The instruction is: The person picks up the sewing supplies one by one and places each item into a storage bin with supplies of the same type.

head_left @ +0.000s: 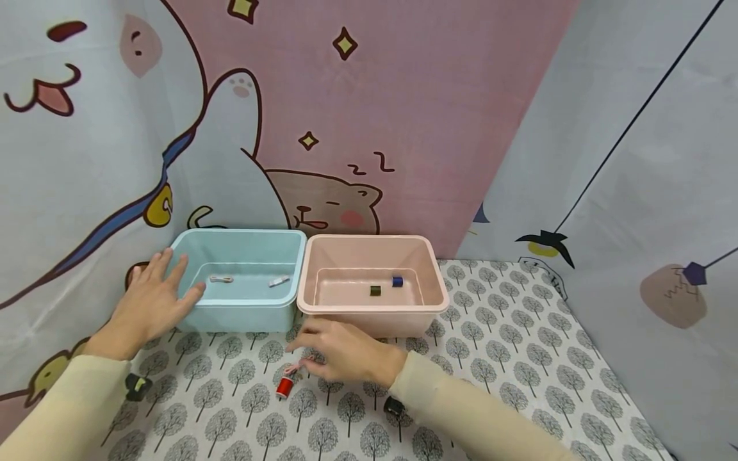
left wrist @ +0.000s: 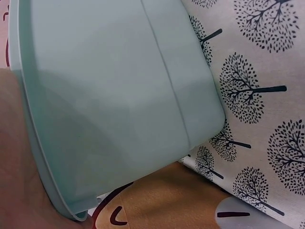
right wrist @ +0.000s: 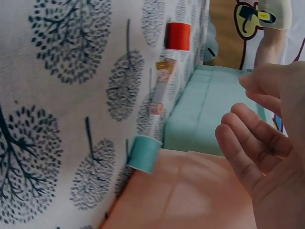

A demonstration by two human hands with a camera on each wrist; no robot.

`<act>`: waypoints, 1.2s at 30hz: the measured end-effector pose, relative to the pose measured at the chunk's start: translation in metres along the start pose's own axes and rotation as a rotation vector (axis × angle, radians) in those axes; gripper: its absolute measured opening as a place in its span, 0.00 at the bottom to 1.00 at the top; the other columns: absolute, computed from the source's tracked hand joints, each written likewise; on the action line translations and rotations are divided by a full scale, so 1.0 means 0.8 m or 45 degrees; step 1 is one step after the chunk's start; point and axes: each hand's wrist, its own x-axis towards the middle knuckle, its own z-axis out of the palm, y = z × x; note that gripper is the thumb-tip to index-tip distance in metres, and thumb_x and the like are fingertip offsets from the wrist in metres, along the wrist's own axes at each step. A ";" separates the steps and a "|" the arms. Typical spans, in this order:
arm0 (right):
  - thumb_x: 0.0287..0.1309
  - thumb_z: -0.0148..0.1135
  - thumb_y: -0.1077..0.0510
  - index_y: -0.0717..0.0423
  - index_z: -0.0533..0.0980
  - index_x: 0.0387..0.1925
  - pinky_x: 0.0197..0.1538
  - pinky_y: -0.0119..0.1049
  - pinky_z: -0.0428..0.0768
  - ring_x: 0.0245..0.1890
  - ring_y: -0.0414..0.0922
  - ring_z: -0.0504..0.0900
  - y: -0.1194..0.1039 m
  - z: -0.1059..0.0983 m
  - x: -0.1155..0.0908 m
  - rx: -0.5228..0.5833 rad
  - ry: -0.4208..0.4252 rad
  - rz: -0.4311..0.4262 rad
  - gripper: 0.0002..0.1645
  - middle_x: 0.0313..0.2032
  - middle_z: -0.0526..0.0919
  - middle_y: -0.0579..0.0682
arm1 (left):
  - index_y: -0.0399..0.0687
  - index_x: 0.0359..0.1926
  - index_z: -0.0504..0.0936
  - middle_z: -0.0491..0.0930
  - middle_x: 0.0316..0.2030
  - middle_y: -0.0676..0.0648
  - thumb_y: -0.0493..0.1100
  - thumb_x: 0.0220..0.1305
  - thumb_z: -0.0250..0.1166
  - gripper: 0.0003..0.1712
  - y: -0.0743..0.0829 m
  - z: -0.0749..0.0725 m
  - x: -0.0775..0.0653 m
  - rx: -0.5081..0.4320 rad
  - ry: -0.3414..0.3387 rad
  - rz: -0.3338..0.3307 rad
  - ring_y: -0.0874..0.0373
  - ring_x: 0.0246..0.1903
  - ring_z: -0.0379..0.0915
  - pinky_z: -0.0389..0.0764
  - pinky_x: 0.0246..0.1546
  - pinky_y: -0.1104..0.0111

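Observation:
My left hand (head_left: 152, 301), fingers spread and straight, rests at the left rim of the light blue bin (head_left: 242, 318). My right hand (head_left: 346, 349) hovers over the cloth in front of the pink bin (head_left: 369, 326), its fingers loosely bent and holding nothing. Below it lie a red thread spool (head_left: 284, 388) and a small pinkish folded bundle (right wrist: 162, 86). A teal thread spool (right wrist: 144, 153) lies by the pink bin in the right wrist view; the right hand hides it in the head view.
Inside the blue bin lie a beige cord bundle (head_left: 221, 279) and a whitish bundle (head_left: 279, 281). The pink bin holds an olive spool (head_left: 375, 291) and a blue spool (head_left: 397, 282). Both bins stand side by side on tree-patterned cloth (head_left: 490, 346), against a printed curtain (head_left: 438, 128).

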 end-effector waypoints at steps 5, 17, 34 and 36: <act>0.78 0.78 0.48 0.41 0.85 0.75 0.69 0.24 0.87 0.62 0.37 0.91 0.005 0.012 0.001 -0.001 -0.043 0.019 0.28 0.68 0.89 0.45 | 0.28 0.93 0.51 0.40 0.91 0.16 0.72 0.91 0.43 0.56 -0.001 0.001 0.000 -0.003 -0.002 -0.002 0.13 0.90 0.37 0.42 0.86 0.16; 0.76 0.79 0.46 0.36 0.82 0.78 0.68 0.26 0.87 0.60 0.34 0.88 0.015 0.033 0.008 0.021 -0.167 0.057 0.33 0.69 0.87 0.43 | 0.29 0.93 0.52 0.40 0.91 0.16 0.72 0.91 0.43 0.56 0.000 0.001 0.000 0.005 -0.001 0.000 0.13 0.90 0.36 0.42 0.86 0.15; 0.74 0.80 0.48 0.35 0.85 0.76 0.62 0.20 0.86 0.48 0.27 0.84 0.020 0.049 0.014 -0.077 -0.211 -0.016 0.32 0.62 0.89 0.39 | 0.31 0.93 0.54 0.40 0.91 0.16 0.71 0.92 0.43 0.54 0.002 0.001 0.000 0.006 -0.001 0.003 0.13 0.90 0.38 0.43 0.85 0.15; 0.74 0.81 0.49 0.35 0.85 0.75 0.60 0.19 0.85 0.47 0.27 0.84 0.020 0.049 0.015 -0.084 -0.205 -0.032 0.31 0.60 0.89 0.38 | 0.31 0.93 0.54 0.40 0.91 0.16 0.71 0.92 0.43 0.54 0.001 0.001 0.000 0.004 0.000 0.001 0.13 0.90 0.38 0.43 0.85 0.15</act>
